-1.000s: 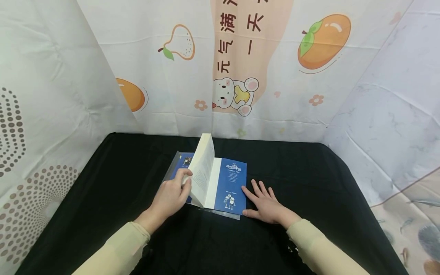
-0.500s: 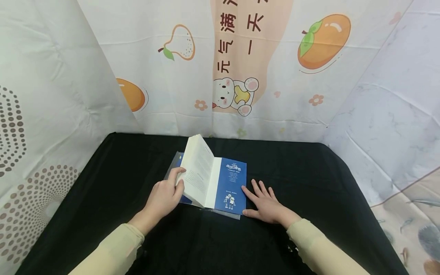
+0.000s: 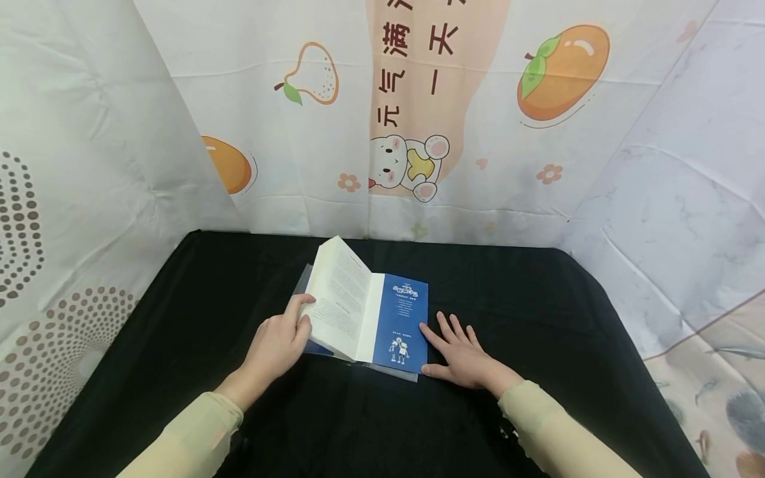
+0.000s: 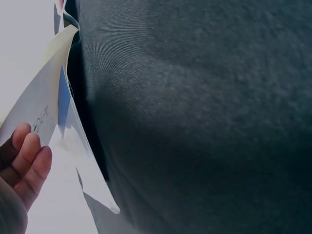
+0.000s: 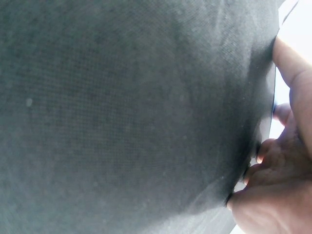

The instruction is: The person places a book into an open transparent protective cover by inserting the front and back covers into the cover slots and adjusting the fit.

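Note:
An open book (image 3: 342, 302) lies on the black cloth, its thick block of printed pages tilted up and leaning left in the head view. To its right, a blue flap with white lettering and little white figures (image 3: 402, 325) lies flat beside a cream strip. My left hand (image 3: 269, 348) pinches the outer edge of the page block; in the left wrist view, its curled fingers (image 4: 31, 161) are up against the pages. With fingers spread, my right hand (image 3: 460, 355) rests flat on the cloth, thumb and index fingertip at the blue flap's right edge.
Black cloth (image 3: 508, 285) covers the table. A clear plastic sleeve (image 3: 391, 374) sticks out below the book. Behind the table hangs a white curtain (image 3: 239, 86) printed with fruit and a cartoon bear, and pale cloths hang on both sides.
My left hand has moved left and slightly down, swinging the page block over from nearly upright to leaning left. More of the printed page faces up. My right hand has stayed in place.

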Motion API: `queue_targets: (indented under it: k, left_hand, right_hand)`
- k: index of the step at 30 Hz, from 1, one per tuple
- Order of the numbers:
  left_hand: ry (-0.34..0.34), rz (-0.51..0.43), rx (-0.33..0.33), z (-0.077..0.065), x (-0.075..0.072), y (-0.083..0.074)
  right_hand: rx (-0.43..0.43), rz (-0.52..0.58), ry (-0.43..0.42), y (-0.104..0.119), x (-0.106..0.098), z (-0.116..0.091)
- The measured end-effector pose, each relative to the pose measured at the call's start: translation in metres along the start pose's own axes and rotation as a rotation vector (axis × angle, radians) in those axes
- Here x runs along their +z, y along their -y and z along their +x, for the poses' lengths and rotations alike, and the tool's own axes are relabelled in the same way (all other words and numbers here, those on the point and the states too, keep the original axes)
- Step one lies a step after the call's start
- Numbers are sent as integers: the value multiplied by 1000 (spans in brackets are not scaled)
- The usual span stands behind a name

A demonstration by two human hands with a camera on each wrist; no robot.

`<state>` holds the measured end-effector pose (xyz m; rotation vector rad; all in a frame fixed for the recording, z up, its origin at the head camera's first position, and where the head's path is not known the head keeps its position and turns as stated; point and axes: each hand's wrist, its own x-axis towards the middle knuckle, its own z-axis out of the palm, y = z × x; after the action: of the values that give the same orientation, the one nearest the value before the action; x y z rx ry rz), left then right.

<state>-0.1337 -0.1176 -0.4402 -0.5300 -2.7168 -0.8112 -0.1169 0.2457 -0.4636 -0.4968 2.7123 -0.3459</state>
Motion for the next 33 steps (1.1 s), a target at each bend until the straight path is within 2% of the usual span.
queue_targets:
  k: [13, 26, 33]
  left_hand:
    - [0, 5, -29, -2, 1, 6]
    - [105, -64, -155, -6, 0, 11]
    - [130, -62, -194, -8, 2, 15]
  right_hand:
    - [-2, 5, 5, 1, 0, 0]
    - [-11, 5, 0, 0, 0, -1]
    - [-10, 1, 3, 0, 0, 0]
